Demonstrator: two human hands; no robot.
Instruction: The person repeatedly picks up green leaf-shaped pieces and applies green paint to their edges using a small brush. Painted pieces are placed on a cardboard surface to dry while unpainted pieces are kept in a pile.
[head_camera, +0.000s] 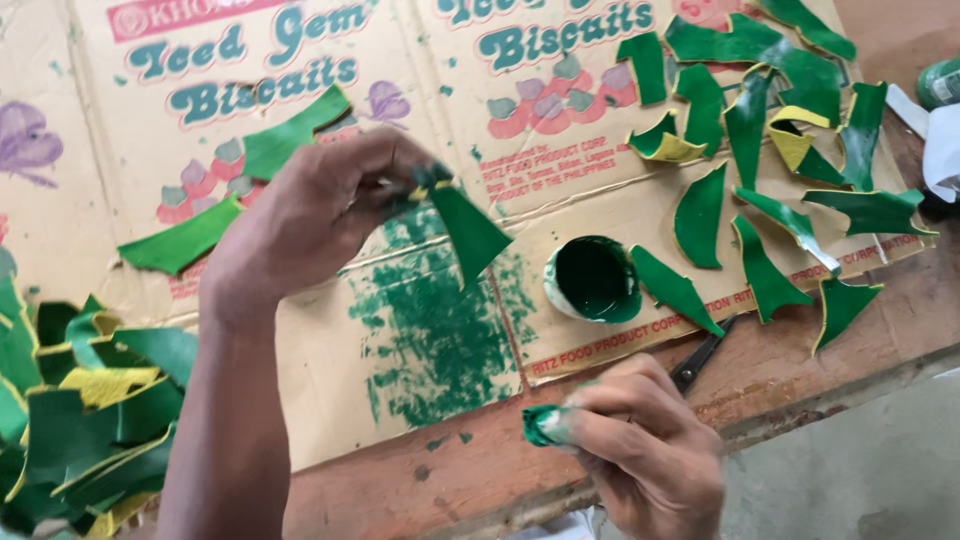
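A worn reddish-brown wooden table (800, 365) carries a flattened cardboard carton (330, 340) spread printed side up as a work mat, its middle smeared with a broad patch of green paint (435, 335); past the table's edge at lower right a grey floor (860, 470) shows. On the carton, right of the smear, sits a small round cup of green paint (592, 280), and beyond it to the right many painted green pieces (760, 150), curved and pointed with some yellow undersides showing, lie spread out flat. A pair of dark scissors (705, 355) rests on the wood just below the carton's edge. At far left a heap of green and yellow pieces (85, 420) is piled up, with two longer green strips (230, 190) lying on the carton above it. The left hand (310, 215) is raised above the carton, its fingers closed in a pinch on the top corner of a pointed green piece (468, 235), which hangs down from the fingertips to the right of the hand, over the paint smear and clear of the surface. The right hand (645, 445) is lower, near the table's front edge, fingers curled tight around a small green-soaked dabbing pad (545, 425) that sticks out to the left of its fingertips, well below the hanging piece and apart from it
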